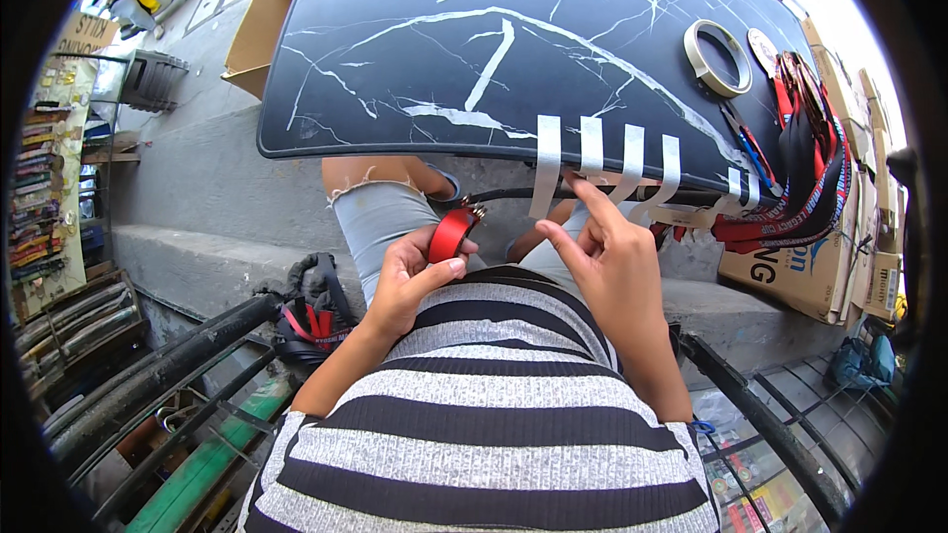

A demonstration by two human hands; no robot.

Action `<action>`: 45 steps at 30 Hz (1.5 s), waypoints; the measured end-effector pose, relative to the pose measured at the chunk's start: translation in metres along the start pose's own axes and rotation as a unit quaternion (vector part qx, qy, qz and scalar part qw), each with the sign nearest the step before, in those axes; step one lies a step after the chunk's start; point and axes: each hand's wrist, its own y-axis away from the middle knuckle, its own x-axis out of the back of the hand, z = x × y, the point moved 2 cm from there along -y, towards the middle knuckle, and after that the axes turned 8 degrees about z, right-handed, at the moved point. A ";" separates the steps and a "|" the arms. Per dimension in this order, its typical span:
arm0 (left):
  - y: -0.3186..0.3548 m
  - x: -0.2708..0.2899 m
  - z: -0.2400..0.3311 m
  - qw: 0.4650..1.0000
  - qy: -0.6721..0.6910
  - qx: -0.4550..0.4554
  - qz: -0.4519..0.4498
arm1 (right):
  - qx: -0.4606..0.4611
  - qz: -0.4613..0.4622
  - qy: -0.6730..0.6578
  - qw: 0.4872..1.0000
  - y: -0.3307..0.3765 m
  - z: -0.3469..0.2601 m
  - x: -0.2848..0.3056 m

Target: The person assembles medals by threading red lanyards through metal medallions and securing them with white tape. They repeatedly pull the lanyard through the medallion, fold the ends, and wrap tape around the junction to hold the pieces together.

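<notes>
My left hand [415,276] is closed around a rolled or folded loop of red ribbon [452,235], held over my lap with small metal bits at its upper end. My right hand [612,247] is raised at the table's near edge, thumb and index finger apart. Its index fingertip is by the leftmost hanging tape strips [546,173]; whether it touches one I cannot tell. Several pale strips hang from the edge of the black marbled table [395,69]. To the right, red and black printed lanyards [805,178] lie bunched over the table's side.
On the table's right are a roll of tape [718,58] and a blue-handled tool [750,148]. Cardboard boxes [790,271] stand beyond the lanyards. A black bundle with red straps [314,321] sits at my left, near metal rails [168,370]. A concrete ledge [217,257] runs behind.
</notes>
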 end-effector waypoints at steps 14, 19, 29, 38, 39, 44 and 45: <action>-0.003 -0.021 0.004 0.990 -0.026 -0.080 -0.116 | -0.081 -0.230 -0.380 0.892 0.009 -0.002 -0.024; 0.000 -0.029 0.005 0.993 -0.070 -0.054 -0.078 | -0.114 -0.213 -0.404 0.882 0.019 0.018 -0.045; -0.010 -0.039 -0.001 0.995 -0.036 -0.012 -0.094 | -0.111 -0.208 -0.316 0.919 0.016 0.017 -0.028; -0.013 -0.041 0.002 0.996 -0.029 -0.016 -0.078 | -0.135 -0.222 -0.233 0.937 0.014 0.021 -0.031; -0.015 -0.041 0.006 0.996 -0.036 -0.017 -0.075 | -0.128 -0.231 -0.177 0.948 0.013 0.020 -0.026; -0.014 -0.028 0.045 0.993 -0.047 -0.026 -0.106 | -0.064 -0.175 -0.127 0.974 0.011 0.003 0.005; -0.009 -0.027 0.052 0.991 -0.059 -0.002 -0.123 | 0.010 -0.138 -0.187 0.972 0.011 -0.003 0.011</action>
